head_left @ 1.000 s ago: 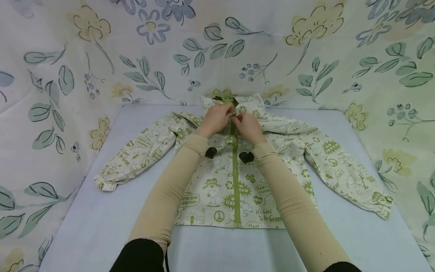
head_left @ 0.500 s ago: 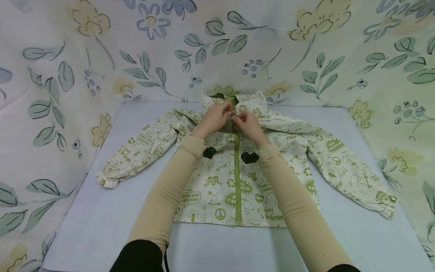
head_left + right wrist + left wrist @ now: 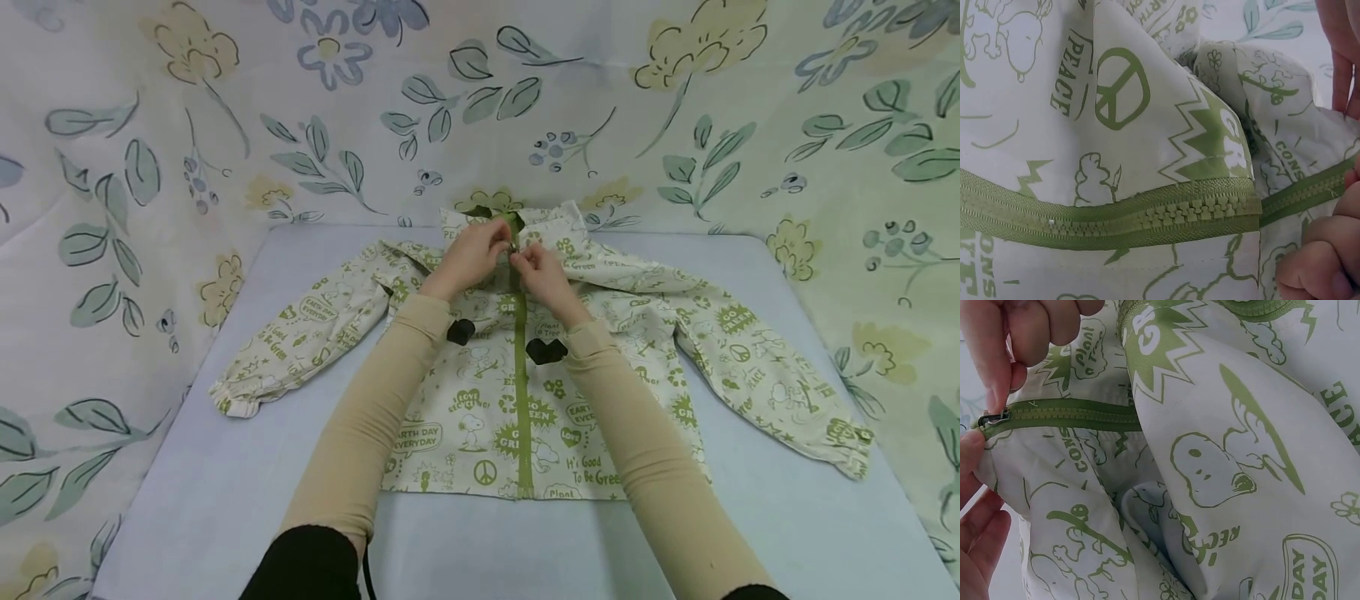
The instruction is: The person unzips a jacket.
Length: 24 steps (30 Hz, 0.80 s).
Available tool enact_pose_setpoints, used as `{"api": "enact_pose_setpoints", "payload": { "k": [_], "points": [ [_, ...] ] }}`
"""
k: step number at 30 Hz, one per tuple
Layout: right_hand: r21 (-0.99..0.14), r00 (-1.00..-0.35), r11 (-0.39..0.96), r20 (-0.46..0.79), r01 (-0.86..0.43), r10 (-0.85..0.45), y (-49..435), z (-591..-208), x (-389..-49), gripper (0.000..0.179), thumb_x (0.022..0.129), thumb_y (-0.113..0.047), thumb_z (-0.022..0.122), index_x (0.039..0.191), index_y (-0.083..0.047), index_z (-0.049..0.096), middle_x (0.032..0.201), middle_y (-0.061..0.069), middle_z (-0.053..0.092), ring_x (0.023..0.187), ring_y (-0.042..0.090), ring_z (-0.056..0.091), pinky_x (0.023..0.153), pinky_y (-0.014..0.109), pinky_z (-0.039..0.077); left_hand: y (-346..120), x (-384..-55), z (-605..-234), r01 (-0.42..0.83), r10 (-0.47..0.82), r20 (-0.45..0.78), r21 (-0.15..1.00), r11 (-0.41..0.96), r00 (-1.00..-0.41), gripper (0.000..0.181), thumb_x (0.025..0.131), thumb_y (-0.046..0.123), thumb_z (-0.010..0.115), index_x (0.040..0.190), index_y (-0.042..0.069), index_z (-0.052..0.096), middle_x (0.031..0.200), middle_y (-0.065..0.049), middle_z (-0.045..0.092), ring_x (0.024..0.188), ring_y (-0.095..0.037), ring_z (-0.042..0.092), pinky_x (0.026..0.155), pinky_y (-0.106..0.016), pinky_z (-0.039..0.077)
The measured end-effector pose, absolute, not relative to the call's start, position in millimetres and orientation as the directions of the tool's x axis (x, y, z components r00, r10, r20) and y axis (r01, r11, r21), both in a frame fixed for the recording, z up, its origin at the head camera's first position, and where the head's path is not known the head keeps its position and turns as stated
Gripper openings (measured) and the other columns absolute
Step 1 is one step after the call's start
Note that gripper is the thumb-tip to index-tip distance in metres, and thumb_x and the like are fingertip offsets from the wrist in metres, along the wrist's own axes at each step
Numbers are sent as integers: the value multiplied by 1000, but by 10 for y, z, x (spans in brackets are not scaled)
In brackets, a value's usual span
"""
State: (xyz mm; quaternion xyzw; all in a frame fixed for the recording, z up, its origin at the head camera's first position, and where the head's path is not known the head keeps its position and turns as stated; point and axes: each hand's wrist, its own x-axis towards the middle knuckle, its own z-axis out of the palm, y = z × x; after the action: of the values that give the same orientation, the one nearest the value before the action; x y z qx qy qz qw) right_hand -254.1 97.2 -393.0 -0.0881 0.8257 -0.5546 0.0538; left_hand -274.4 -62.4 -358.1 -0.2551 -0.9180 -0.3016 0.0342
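A cream jacket (image 3: 468, 400) with green print lies front up, its green zipper (image 3: 521, 400) running up the middle. Both hands meet at its collar. In the left wrist view, a dark zipper pull (image 3: 992, 417) sits at the zipper's collar end. My right hand (image 3: 545, 279), fingers curled, pinches the pull. My left hand (image 3: 472, 257) pinches the fabric edge beside it, thumb on top. The right wrist view shows closed zipper teeth (image 3: 1191, 212) on the near stretch, while the right hand's curled fingers (image 3: 1322, 256) cover the far end.
A white-covered table (image 3: 225, 483) lies under the jacket. The jacket's sleeves (image 3: 300, 333) spread out to both sides. Black heart shapes (image 3: 546, 352) mark the chest. A floral cloth (image 3: 330, 125) hangs behind and beside the table.
Both hands stay at the collar with only slight finger shifts. The view tilts a little; the jacket otherwise lies as before.
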Motion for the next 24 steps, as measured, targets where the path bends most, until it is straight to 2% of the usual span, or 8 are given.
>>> {"api": "enact_pose_setpoints", "payload": {
  "k": [6,12,24],
  "points": [
    [-917,-985,395,-5,-64,-173,943,-3923,-2533,26,98,-27,47,93,-2,51,71,6,44,58,15,39,51,28,34,-612,-2744,-3577,490,442,225,527,694,-868,7,97,12,50,101,10,55,92,-2,57,83,-17,51,72,-29,43],
    [-919,-984,390,-16,-55,-176,946,-3922,-2530,30,98,-24,47,94,5,55,72,11,47,58,17,41,52,29,35,-619,-2776,-3589,473,426,223,561,679,-877,8,97,12,49,102,9,54,94,-4,57,85,-17,51,74,-29,43],
    [-919,-980,393,-62,-17,-188,963,-3946,-2498,35,99,-26,47,97,9,53,68,6,43,55,16,37,50,29,35,-638,-2808,-3534,429,392,209,634,643,-896,13,98,11,47,106,4,55,96,-5,58,81,-16,53,73,-26,46]
  ]
}}
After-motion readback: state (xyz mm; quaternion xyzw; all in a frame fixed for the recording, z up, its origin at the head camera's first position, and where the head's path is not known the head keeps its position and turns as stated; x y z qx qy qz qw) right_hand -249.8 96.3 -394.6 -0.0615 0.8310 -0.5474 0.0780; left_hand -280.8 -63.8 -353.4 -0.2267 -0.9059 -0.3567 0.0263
